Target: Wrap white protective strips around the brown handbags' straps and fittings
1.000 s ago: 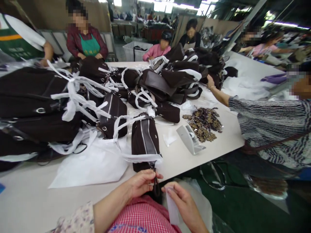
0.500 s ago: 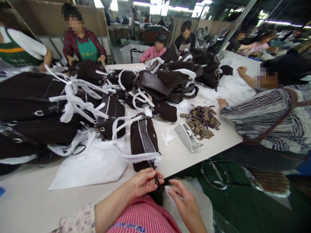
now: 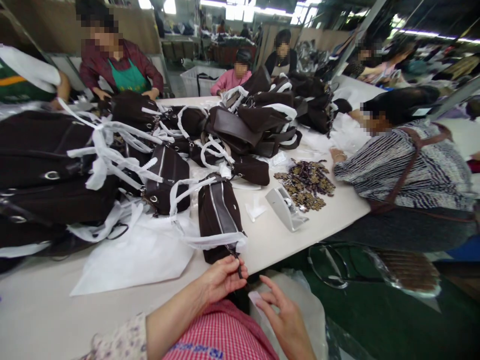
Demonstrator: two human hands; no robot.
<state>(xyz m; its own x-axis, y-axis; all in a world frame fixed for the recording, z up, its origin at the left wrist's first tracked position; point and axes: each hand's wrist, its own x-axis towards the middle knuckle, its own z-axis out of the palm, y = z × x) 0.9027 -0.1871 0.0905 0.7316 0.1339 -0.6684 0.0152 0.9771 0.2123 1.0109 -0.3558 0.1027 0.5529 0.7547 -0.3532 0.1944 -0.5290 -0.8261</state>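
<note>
My left hand (image 3: 222, 279) is closed, its thumb and fingers pinching a thin dark strap end (image 3: 240, 270) at the near end of a dark brown handbag (image 3: 220, 212). That bag lies on the table with a silver zip along its top and a handle wrapped in white paper. My right hand (image 3: 284, 315) is just to the right, below the table edge. Between its thumb and fingers is a small piece of white wrapping (image 3: 255, 298). The two hands are close but apart.
Piled dark bags (image 3: 56, 160) with white-wrapped straps cover the left and middle. A white sheet (image 3: 138, 262), a grey tape dispenser (image 3: 285, 210) and a heap of flower-shaped ornaments (image 3: 305, 182) lie on the table. A co-worker in a striped top (image 3: 408, 172) leans on the right; others work opposite.
The view has shifted slightly, moving most things a little left. The co-worker at the right has bent further over the table. Both my hands keep nearly the same pose.
</note>
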